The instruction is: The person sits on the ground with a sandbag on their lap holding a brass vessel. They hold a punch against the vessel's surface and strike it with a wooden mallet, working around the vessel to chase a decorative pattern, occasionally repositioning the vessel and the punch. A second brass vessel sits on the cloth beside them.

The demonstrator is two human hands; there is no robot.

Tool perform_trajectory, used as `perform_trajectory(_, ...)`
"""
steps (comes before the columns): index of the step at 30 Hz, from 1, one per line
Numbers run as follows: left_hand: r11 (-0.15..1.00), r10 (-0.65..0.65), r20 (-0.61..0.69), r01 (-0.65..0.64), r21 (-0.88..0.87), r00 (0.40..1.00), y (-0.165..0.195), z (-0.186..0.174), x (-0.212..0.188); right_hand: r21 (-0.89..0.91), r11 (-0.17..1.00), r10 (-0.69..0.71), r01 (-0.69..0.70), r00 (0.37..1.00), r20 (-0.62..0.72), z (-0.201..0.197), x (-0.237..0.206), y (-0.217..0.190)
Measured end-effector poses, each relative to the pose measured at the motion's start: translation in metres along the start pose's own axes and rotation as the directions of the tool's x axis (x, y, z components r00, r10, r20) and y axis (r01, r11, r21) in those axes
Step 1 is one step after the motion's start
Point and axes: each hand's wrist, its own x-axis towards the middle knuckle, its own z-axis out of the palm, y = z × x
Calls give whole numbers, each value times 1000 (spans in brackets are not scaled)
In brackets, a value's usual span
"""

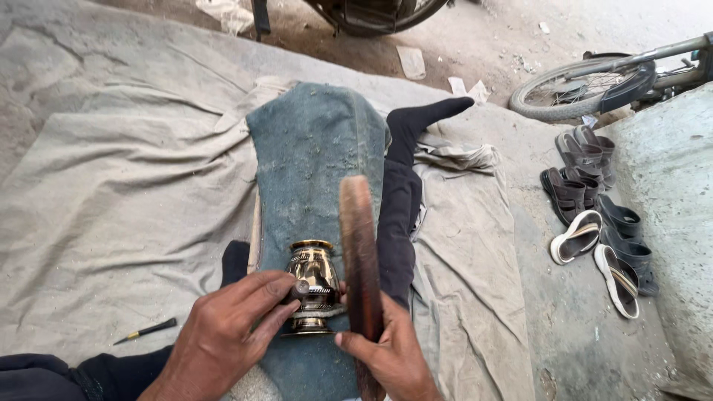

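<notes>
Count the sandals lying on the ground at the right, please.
6 sandals: two brown strapped ones at top, a dark one below, one white-soled, two grey beside the concrete block. Overlaps may hide more.

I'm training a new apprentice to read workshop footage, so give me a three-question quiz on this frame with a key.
1. True or false: the left hand rests on the shiny brass vase.
2. What does the right hand grip?
A. a sandal
B. a long reddish-brown wooden stick
C. a bicycle wheel
3. Fill in: the small black-handled tool lies on the grey ground cloth, on the ____ hand's side.

Key
1. True: the fingers hold a small dark punch against the vase.
2. B, held upright beside the vase, over the blue-green cloth.
3. left
</notes>
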Motion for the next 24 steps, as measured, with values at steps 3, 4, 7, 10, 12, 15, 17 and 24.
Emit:
perform_trajectory(3,989,-143,-18,144,28,990,-3,7,-5,-37,999,9,-9,1000,21,3,4,4)
perform_trajectory(4,977,-210,-20,211,28,977,-7,8,-6,-70,998,-4,6,1000,23,1,5,5)
perform_trajectory(7,953,-302,-80,303,5,950,-20,9,-8,-213,976,-42,35,999,-28,-4,4,7)
perform_trajectory(10,949,-314,38,315,-26,949,-32,7,-9,-159,987,-10,1,998,-57,-8,3,12)
perform_trajectory(12,935,-353,63,355,-14,933,-37,5,-6,-330,943,-80,51,994,-77,-12,8,21)
perform_trajectory(15,919,-374,84,382,-100,923,-35,-4,-3,-318,948,-9,-25,994,-106,-29,17,43)
perform_trajectory(17,869,-434,90,442,-223,897,-30,-12,1,-119,991,59,-58,998,9,-50,25,61)
perform_trajectory(24,687,-463,319,562,-461,827,-8,-26,34,320,880,269,-352,923,274,-86,67,104)
